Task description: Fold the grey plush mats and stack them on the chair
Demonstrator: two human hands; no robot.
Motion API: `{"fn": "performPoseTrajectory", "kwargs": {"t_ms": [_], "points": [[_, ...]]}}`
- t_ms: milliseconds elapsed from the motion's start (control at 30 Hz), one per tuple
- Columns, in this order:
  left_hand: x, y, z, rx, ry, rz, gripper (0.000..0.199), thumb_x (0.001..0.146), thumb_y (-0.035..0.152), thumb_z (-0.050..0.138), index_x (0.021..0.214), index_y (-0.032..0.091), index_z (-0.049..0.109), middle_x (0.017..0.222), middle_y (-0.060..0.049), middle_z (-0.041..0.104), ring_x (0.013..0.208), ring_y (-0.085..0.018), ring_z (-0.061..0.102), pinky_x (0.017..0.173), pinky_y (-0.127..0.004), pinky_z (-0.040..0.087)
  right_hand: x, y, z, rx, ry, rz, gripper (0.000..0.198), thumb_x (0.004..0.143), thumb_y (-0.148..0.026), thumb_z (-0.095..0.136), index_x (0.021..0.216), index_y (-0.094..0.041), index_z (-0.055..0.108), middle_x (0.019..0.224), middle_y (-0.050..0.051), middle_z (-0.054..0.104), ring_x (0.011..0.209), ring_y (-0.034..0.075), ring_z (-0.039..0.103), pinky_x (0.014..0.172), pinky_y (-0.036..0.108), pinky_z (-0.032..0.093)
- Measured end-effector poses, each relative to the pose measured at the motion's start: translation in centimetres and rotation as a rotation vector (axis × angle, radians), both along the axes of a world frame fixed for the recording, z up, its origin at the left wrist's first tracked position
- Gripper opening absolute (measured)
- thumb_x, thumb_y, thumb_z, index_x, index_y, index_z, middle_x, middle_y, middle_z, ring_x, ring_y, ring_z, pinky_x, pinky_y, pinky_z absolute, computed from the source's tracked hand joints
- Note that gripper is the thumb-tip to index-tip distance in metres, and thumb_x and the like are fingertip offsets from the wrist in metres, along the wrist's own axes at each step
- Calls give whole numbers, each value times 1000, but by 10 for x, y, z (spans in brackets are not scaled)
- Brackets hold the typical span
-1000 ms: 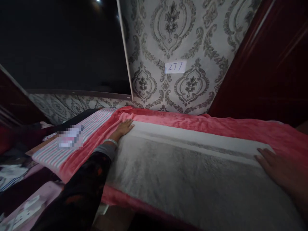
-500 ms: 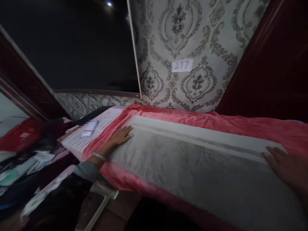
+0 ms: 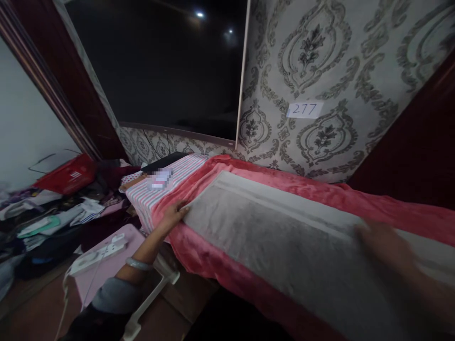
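A long grey towel (image 3: 270, 227) with paler bands along its far side lies spread on a pink-red blanket (image 3: 199, 246). My left hand (image 3: 174, 214) is at the towel's left edge, its thumb and fingers closed on the cloth there. Over the towel's right part is my right hand (image 3: 387, 248), smeared by motion. Its fingers are too blurred to show whether they touch or grip the cloth.
A striped cloth (image 3: 145, 192) with a blurred-out item lies left of the blanket. Below it, a power strip (image 3: 99, 255) rests on a pink stool. Clothes and a red bag (image 3: 67, 174) are heaped at left. A TV (image 3: 167, 71) hangs behind.
My left hand has moved from lying flat on the towel's far left part to its left edge, closing on it. My right hand has shifted inward over the towel. The view has swung left.
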State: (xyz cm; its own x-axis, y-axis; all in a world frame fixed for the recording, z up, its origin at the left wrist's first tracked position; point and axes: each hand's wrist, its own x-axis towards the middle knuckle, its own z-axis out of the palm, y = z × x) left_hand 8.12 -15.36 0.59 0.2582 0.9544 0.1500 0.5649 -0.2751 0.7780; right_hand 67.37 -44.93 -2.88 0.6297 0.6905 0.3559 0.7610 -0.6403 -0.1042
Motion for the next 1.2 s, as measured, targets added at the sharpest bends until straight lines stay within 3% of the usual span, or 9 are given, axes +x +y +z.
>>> {"fn": "performPoseTrajectory", "kwargs": {"t_ms": [67, 133, 233, 433, 567, 700, 833, 1000, 1200], "points": [[-2, 0, -4, -25, -83, -33, 61, 73, 49, 65, 122, 13, 67, 121, -13, 72, 108, -30, 69, 93, -43, 57, -59, 57, 8, 21, 126, 201, 62, 94, -46, 30, 136, -10, 59, 140, 22, 57, 131, 30, 54, 108, 47, 45], [-3, -1, -9, 6, -115, -41, 62, 72, 50, 64, 122, 14, 67, 122, -13, 72, 111, -30, 68, 96, -45, 56, -117, 114, 14, 38, 158, 467, 60, 93, -42, 36, 142, -13, 54, 145, 15, 55, 136, 28, 49, 115, 47, 39], [-1, -4, -16, 97, -121, -17, 57, 74, 48, 60, 120, 16, 66, 125, -12, 71, 117, -30, 66, 102, -46, 53, -192, 189, 22, -5, 184, 735, 61, 93, -42, 43, 148, -17, 48, 151, 11, 49, 142, 27, 42, 119, 48, 34], [2, -4, -29, 162, -123, 26, 56, 77, 50, 54, 120, 17, 65, 123, -13, 71, 111, -29, 69, 98, -45, 55, -282, 294, 43, -198, 266, 798, 67, 98, -37, 41, 158, -10, 29, 163, 13, 27, 151, 25, 25, 124, 41, 23], [0, -3, -29, 134, -127, 28, 53, 77, 51, 55, 118, 18, 65, 98, -8, 75, 88, -26, 72, 80, -40, 58, -301, 338, 43, -284, 293, 722, 64, 101, -43, 37, 159, -16, 28, 165, 10, 20, 152, 24, 19, 122, 43, 23], [-2, -7, -25, 65, -198, 14, 49, 79, 56, 57, 109, 19, 65, 64, 1, 62, 62, -20, 63, 59, -30, 52, -299, 365, 35, -361, 277, 650, 66, 102, -52, 31, 160, -22, 25, 167, 5, 16, 154, 24, 13, 122, 47, 17], [-3, -10, -27, 43, -283, 17, 41, 81, 58, 57, 96, 21, 64, 71, -1, 66, 68, -19, 64, 62, -28, 50, -292, 376, 30, -329, 258, 636, 70, 101, -55, 28, 160, -17, 24, 167, 6, 18, 153, 23, 13, 123, 43, 13], [-3, -9, -33, 54, -330, 49, 43, 80, 61, 58, 96, 22, 65, 80, -3, 70, 71, -20, 65, 64, -28, 52, -288, 381, 30, -302, 240, 627, 70, 101, -56, 27, 159, -16, 26, 165, 6, 23, 152, 23, 18, 122, 42, 14], [-3, -6, -26, 46, -235, 22, 44, 78, 61, 57, 96, 21, 65, 74, -3, 68, 73, -22, 67, 64, -30, 53, -294, 372, 41, -380, 294, 565, 68, 103, -54, 19, 161, -18, 21, 168, 8, 12, 154, 22, 11, 123, 44, 13]]}}
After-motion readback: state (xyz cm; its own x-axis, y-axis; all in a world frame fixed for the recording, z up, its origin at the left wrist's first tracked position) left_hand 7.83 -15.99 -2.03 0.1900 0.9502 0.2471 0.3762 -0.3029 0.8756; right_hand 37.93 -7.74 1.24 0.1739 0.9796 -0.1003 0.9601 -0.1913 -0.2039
